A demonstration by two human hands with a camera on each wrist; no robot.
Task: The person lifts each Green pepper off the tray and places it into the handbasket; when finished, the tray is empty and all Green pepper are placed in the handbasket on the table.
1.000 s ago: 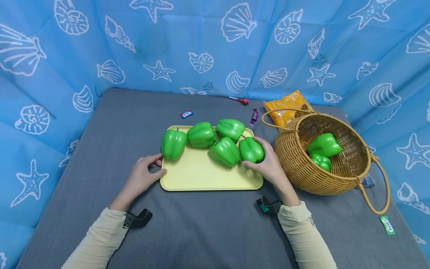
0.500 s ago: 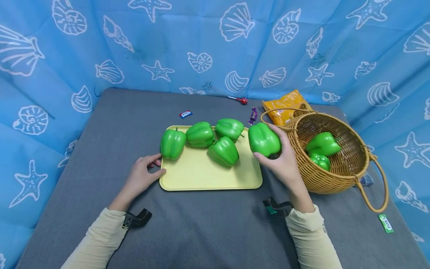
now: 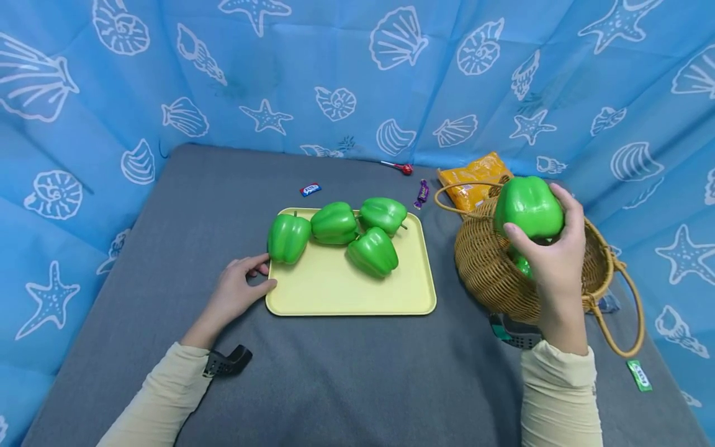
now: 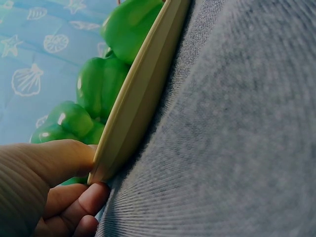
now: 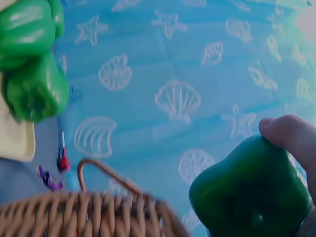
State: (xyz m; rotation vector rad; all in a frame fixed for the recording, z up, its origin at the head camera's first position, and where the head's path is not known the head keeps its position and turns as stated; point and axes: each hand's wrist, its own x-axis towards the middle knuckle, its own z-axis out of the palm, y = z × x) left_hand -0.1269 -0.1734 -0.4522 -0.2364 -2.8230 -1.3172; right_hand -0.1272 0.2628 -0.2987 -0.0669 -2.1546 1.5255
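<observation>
My right hand [image 3: 561, 264] grips a green bell pepper [image 3: 529, 208] above the wicker basket [image 3: 481, 267], thumb and fingers on opposite sides. The right wrist view shows this pepper [image 5: 249, 190] close up, beside the basket's rim [image 5: 84, 215]. Below it, part of another green bell pepper [image 3: 523, 266] shows inside the basket; the rest is hidden. My left hand [image 3: 241, 285] pinches the left edge of a pale yellow tray [image 3: 346, 297], thumb at the rim and fingers beneath it in the left wrist view. Several green bell peppers [image 3: 373, 251] lie in the tray's back and left part.
Behind the tray lie a small wrapped candy [image 3: 310, 189], a red lollipop [image 3: 406, 168] and a purple-wrapped candy [image 3: 422, 194]. An orange packet [image 3: 466, 180] lies behind the basket. A green wrapper [image 3: 639, 375] lies at right. The basket's handles [image 3: 638, 310] stick out sideways.
My right hand has lifted a bell pepper off the tray's right side and carried it rightward over the basket. The left hand has stayed at the tray's edge.
</observation>
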